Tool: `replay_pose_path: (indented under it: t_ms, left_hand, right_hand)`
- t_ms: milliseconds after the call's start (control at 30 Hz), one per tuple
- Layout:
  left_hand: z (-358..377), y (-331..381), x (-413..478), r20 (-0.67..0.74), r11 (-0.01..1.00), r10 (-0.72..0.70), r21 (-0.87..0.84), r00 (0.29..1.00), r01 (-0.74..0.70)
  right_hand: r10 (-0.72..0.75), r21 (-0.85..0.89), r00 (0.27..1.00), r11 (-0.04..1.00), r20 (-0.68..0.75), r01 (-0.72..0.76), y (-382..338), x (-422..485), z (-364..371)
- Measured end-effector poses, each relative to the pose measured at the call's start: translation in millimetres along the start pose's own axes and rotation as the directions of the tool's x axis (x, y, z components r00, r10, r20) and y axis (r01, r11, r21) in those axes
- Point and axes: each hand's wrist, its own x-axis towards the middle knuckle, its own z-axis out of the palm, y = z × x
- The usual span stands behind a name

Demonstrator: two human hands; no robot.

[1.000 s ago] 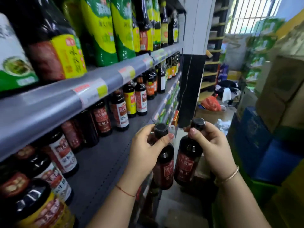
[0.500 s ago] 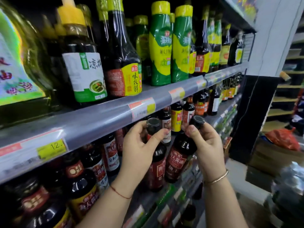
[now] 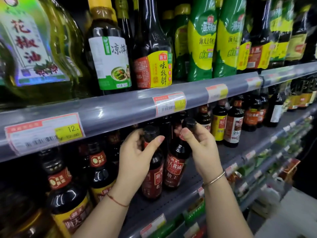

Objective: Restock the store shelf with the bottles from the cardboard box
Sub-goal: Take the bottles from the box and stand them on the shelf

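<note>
Left hand and right hand each pinch a bottle neck; likely heavy, slick glass, best gripped below the cap.

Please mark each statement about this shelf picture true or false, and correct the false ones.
1. Each hand holds one dark bottle by the neck. True: the left hand grips the left bottle, the right hand the right bottle.
2. Both held bottles have yellow caps. False: their caps are black.
3. The right wrist wears a thin metal bangle. True.
4. The held bottles are at the upper shelf. False: they are below it, at the lower shelf.
5. The left wrist is bare. False: it wears a red string.
</note>
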Motion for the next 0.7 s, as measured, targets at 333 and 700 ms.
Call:
replay_pose_path:
  t_ms: [333, 700]
  left_hand:
    - [-10, -5, 6, -0.042, 0.993, -0.095, 0.073, 0.995, 0.098]
    - [-12, -8, 5, -0.011, 0.984, -0.132, 0.119, 0.991, 0.132]
  right_hand:
    - [0.099, -0.046, 0.968, 0.995, 0.229, -0.091, 14, 20, 13]
    - [0.240, -0.032, 0.903, 0.969, 0.357, -0.245, 30, 39, 12]
